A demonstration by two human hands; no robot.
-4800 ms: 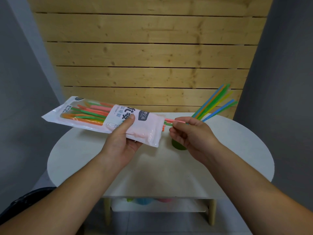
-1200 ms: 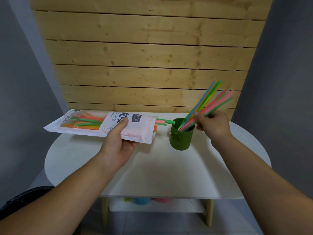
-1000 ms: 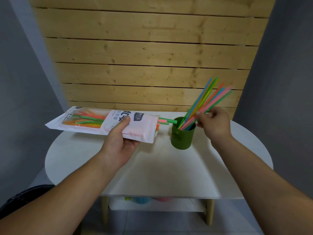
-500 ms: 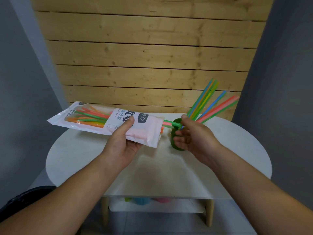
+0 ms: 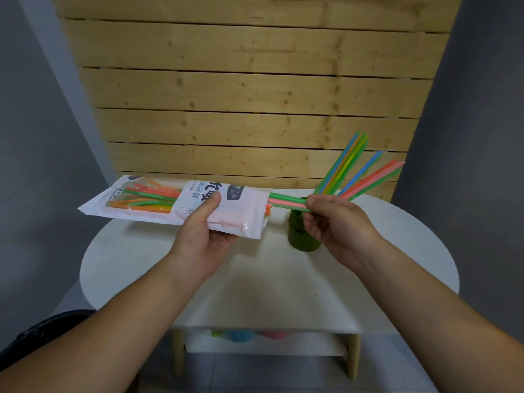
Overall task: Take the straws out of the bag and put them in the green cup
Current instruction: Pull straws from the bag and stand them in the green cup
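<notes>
A round white table (image 5: 158,268) stands before a wall of wooden planks (image 5: 249,89). Above the table's left half the left hand (image 5: 205,239) holds the bag (image 5: 181,207) off the surface, thumb pressed on top and fingers curled beneath. The bag lies nearly level, its long axis running left to right, sealed end to the far left and open mouth facing right toward the green cup (image 5: 300,236). The cup stands upright right of centre, partly hidden by the right hand (image 5: 337,222). Several straws already in the cup (image 5: 360,171) lean up and to the right, fanned out.

The step in hand looks like a further extraction. The right hand is closed in a pinch on a green straw and a pink straw (image 5: 286,202), which jut level from the bag's mouth, pointing right. More straws (image 5: 150,198) remain inside, lying along the bag.

The next move probably calls for a straight pull to the right along the bag's axis until the straws clear, then tipping them upright over the cup.
</notes>
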